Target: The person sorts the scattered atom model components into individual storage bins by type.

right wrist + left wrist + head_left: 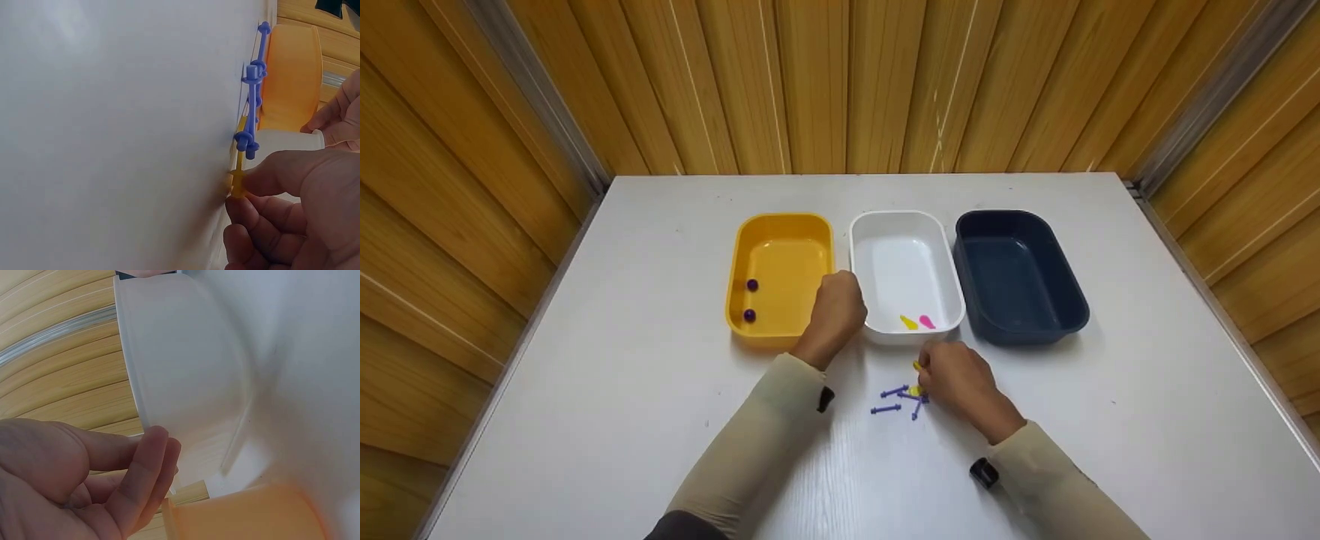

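Note:
My left hand [840, 307] is at the near left side of the white tray [907, 339]; thumb and fingers [147, 458] pinch its rim. My right hand [960, 375] is low over the table before that tray. Its thumb and index finger pinch a small yellow plastic piece [238, 181], partly hidden by the fingers. Several purple rods [251, 107] with knobbed ends lie beside it. Between them shows some more yellow plastic [915, 391]. Inside the white tray lie a yellow drop-shaped piece [908, 322] and a pink one [928, 322].
Left of the white tray stands a yellow tray [787, 262] holding two dark purple beads [752, 285]. A dark blue tray [1020, 277] stands to its right. Wood-patterned walls [810, 90] enclose the white table [585, 390] at the back and sides.

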A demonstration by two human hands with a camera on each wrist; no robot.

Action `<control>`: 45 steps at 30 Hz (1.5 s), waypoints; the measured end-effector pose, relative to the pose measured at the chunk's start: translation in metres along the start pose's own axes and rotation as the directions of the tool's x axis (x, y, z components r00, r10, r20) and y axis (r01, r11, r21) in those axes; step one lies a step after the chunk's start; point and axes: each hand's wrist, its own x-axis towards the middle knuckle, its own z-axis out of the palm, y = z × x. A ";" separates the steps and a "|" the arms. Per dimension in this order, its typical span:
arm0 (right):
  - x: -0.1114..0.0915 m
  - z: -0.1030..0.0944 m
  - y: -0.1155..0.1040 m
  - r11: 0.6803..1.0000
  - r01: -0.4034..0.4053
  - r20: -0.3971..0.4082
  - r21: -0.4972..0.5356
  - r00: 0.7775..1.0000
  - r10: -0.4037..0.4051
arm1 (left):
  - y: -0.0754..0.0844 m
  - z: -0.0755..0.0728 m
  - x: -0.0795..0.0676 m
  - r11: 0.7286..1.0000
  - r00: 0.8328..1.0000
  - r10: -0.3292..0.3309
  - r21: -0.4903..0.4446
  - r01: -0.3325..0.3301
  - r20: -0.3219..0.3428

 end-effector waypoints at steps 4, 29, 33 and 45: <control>-0.001 0.000 0.001 1.000 0.007 -0.008 -0.005 1.000 -0.007 | 0.000 0.000 0.001 1.000 1.000 -0.003 -0.012 0.003 0.011; -0.007 -0.019 -0.010 0.998 0.049 -0.104 0.044 0.994 -0.044 | 0.002 -0.001 0.000 0.999 1.000 -0.017 -0.033 0.018 0.025; -0.007 -0.023 -0.012 0.997 0.062 -0.122 0.047 0.991 -0.055 | 0.002 -0.001 0.000 0.999 0.999 -0.019 -0.040 0.020 0.031; -0.007 -0.037 -0.012 0.992 0.112 -0.223 0.062 0.970 -0.096 | 0.002 -0.001 0.000 1.000 1.000 -0.009 -0.005 0.010 0.019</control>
